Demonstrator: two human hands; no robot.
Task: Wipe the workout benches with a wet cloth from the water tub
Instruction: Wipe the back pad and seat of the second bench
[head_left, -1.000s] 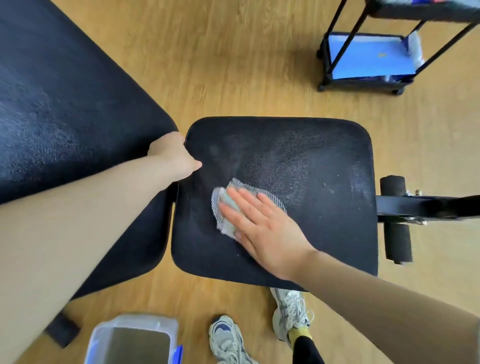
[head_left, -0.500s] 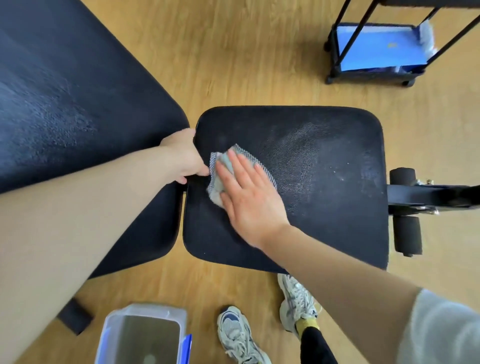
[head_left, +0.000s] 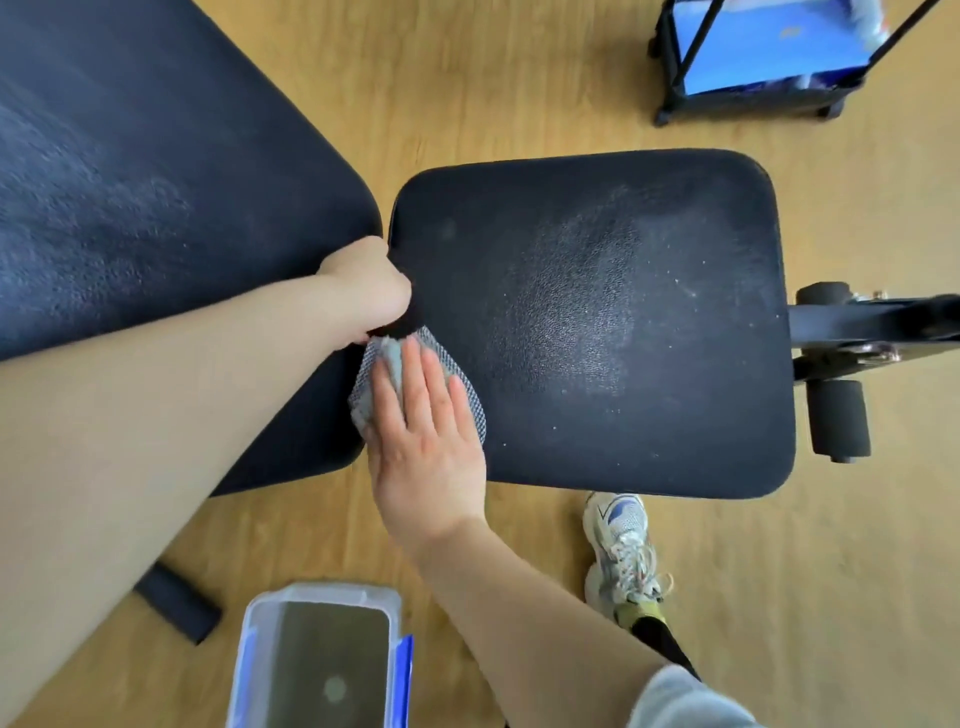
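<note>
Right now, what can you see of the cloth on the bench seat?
The cloth is small, pale blue-grey with a fine mesh weave, bunched into a rumpled wad. It lies on the black seat pad at the edge beside the backrest pad, pressed under the right hand's straight fingers, so only its edges show. The left hand grips the pad's edge just beyond it.

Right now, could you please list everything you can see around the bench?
seat pad: one, black, centre
back pad: one, black, left
cloth: one, grey-blue, seat pad's left edge
water tub: one, clear with blue clips, floor, bottom
cart: one, black frame, top right
foam rollers: two, black, right of seat pad
shoe: one, white, floor
floor: wooden
left hand: curled at seat pad's left edge
right hand: flat on cloth
</note>
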